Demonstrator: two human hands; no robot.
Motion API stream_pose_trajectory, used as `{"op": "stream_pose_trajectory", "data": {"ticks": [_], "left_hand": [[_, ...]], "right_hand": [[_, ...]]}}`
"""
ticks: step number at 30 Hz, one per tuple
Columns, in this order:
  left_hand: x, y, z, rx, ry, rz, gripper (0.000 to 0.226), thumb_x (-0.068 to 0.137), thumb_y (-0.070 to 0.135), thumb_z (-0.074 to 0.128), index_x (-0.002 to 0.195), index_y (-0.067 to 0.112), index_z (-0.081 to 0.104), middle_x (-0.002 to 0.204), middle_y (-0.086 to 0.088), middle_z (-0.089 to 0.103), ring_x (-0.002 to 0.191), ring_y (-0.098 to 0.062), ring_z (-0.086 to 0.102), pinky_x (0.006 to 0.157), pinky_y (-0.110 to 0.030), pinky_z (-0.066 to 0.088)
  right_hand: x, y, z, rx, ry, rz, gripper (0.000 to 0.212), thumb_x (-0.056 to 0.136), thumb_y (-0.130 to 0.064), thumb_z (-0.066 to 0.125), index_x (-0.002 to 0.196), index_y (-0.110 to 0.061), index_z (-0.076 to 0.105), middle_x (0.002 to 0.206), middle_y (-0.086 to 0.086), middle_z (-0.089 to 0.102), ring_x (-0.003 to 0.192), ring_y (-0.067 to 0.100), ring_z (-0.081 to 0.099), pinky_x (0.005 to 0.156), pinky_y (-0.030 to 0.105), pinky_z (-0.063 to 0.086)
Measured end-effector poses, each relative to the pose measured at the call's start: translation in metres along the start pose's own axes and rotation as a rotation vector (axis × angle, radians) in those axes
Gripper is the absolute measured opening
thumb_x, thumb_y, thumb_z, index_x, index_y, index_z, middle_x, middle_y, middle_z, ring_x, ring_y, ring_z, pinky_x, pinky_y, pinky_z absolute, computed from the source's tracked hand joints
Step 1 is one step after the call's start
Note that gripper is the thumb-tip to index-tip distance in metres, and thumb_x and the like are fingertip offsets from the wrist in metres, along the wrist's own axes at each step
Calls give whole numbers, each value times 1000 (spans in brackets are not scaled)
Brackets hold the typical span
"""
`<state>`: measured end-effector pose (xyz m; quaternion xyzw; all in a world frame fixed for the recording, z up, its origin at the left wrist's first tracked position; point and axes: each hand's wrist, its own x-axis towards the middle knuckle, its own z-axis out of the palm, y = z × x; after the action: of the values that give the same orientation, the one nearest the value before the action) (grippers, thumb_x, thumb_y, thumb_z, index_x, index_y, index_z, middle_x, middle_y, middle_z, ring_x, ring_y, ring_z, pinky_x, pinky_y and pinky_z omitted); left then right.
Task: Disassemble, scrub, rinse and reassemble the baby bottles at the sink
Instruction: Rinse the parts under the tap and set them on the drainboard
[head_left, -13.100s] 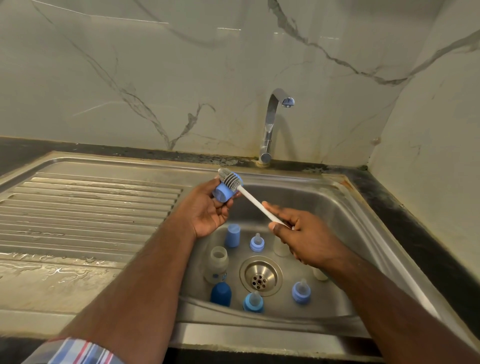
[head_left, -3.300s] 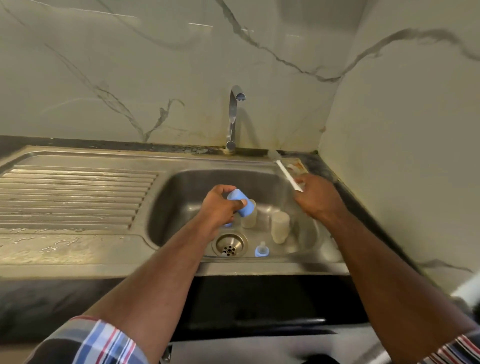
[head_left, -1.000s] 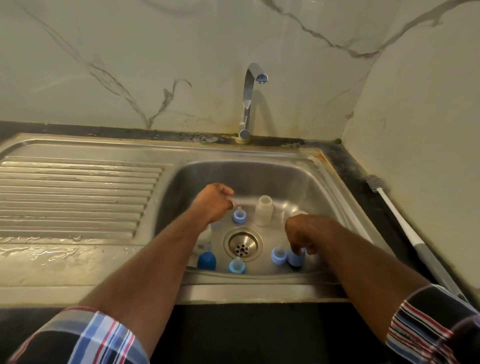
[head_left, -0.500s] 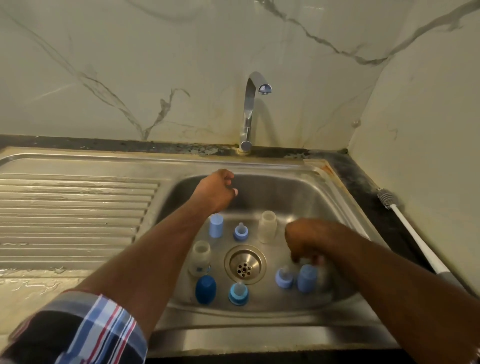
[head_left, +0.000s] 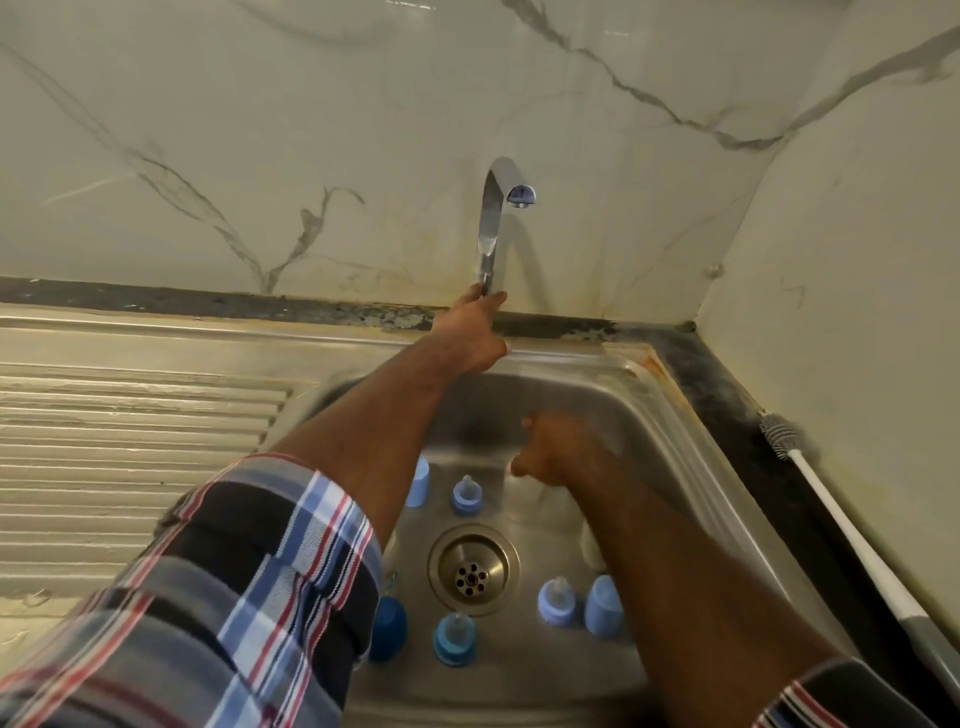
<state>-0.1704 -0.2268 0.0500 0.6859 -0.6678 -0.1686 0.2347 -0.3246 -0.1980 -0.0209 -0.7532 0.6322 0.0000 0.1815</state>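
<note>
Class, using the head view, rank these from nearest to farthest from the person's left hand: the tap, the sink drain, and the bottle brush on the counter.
1. Tap: at the back; the left hand touches its base.
2. Sink drain: basin floor, middle.
3. Bottle brush: far right, on the dark counter.

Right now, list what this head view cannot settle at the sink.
- Left hand at the faucet base: its fingers cover whatever it touches there.
- Right hand: motion-blurred, grip unreadable.
- Pale bottle: mostly behind the right forearm.
- Dark blue cap: partly behind the plaid sleeve.
- Bottle brush: handle end cut by the frame edge.
</note>
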Motion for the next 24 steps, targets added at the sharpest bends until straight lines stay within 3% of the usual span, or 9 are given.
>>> {"op": "stream_pose_trajectory", "data": {"ticks": [3,5,13,21,24], "left_hand": [[0,0,-3,-21,33,0,62,93,16,66,150,13,42,149,-8,51,134,-30,50,112,-45,43],[-1,-2,-5,-43,53,-8,59,94,15,66,149,13,45,142,-8,58,128,-30,55,109,-43,46],[-6,-3,-6,-184,89,-66,59,97,17,66,152,17,44,145,-5,56,130,-27,54,107,-35,43],[-9,2,-11,-301,40,-98,64,98,14,65,155,17,38,151,-5,51,134,-26,50,101,-29,39],[-13,5,-12,-316,26,-101,58,98,17,66,152,14,43,147,-8,53,122,-24,53,91,-28,37]], "right_hand": [[3,2,11,-33,-104,6,65,86,-32,77,142,-13,50,139,12,56,126,27,54,106,40,45],[7,3,18,-69,-135,-5,64,84,-29,79,139,-9,52,138,13,57,126,29,55,105,40,47],[9,7,32,-110,-65,-15,37,90,-21,70,124,-9,61,128,12,63,118,28,60,98,37,51],[4,-11,7,63,30,-9,41,83,-30,77,119,-14,64,118,7,66,109,24,62,95,37,51],[0,-22,-1,179,117,-27,48,81,-33,80,122,-18,61,121,4,65,113,23,61,97,37,50]]}}
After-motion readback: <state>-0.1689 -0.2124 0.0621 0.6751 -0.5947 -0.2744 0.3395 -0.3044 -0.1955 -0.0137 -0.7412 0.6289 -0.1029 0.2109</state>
